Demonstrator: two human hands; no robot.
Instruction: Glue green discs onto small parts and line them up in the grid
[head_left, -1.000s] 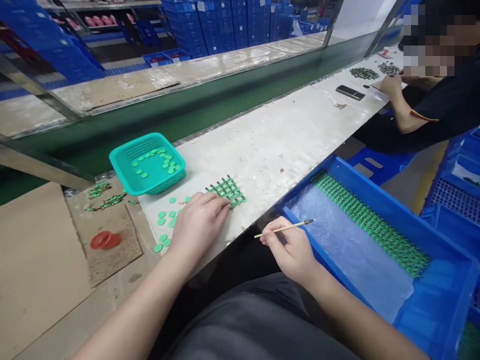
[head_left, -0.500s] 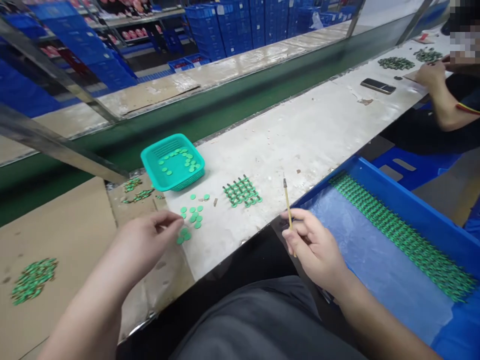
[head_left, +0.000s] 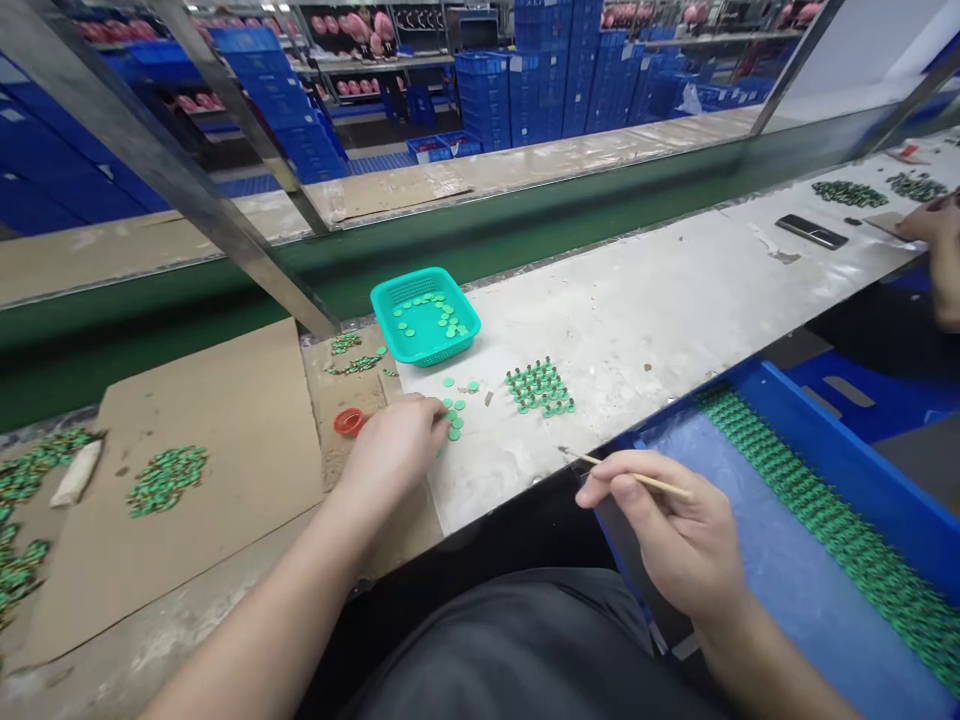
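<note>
My right hand (head_left: 675, 520) is closed around a thin wooden paintbrush (head_left: 660, 486), held nearly level with its dark tip pointing left over the table edge. At the loose flat green discs (head_left: 455, 420), my left hand (head_left: 397, 450) has its fingers curled and pressed together; whatever lies between the fingertips is hidden. Between the hands, several green discs with small dark-topped pieces standing on them form a tight group of rows (head_left: 538, 388). Behind the loose discs sits a teal plastic basket (head_left: 382, 312) with more green discs inside.
Left of the basket are a red ring-shaped cap (head_left: 349, 422) and a cardboard sheet (head_left: 255, 400) bearing a pile of small green-brown pieces (head_left: 166, 480). A blue crate (head_left: 847, 410) at right holds rows of finished-looking green pieces. A phone (head_left: 811, 231) and a co-worker's hand (head_left: 937, 225) are farther right.
The view has swung left, bringing the red cap and more piles into sight. My right hand has tipped the paintbrush from upright to nearly level. My left hand now covers some loose discs.
</note>
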